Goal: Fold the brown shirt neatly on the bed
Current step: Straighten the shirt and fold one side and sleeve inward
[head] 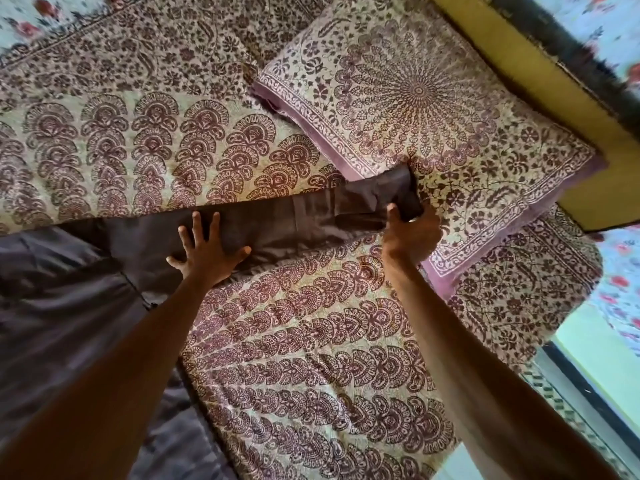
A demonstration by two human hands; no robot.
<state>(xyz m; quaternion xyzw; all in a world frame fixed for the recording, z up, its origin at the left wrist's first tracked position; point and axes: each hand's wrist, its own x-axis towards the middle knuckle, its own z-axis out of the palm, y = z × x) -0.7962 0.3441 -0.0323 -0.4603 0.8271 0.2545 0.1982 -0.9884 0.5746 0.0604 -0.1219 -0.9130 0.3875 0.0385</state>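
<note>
Head view shows the brown shirt lying on the bed. Its body is spread at the left, running out of frame at the left and bottom edges. One sleeve is stretched flat to the right, toward the pillow.

The left hand lies palm down on the sleeve where it joins the body. Its fingers are straight and fanned apart, thumb out to the right, pressing the cloth onto the bed. That arm reaches in straight from the lower left, over the shirt's body.

The right hand grips the cuff, fingers curled round the cloth's end. It sits on the pillow's near part, just past the pillow's purple border. That arm comes in long from the lower right. The sleeve lies taut between the two hands, which are well apart.

Patterned bed cover shows between the arms and in a broad band beyond the sleeve, up to its dark border at the top left, where a floral cloth begins. The pillow lies tilted at the upper right, against a yellow ledge. The bed's right edge runs down the lower right, with pale floor beside it.
</note>
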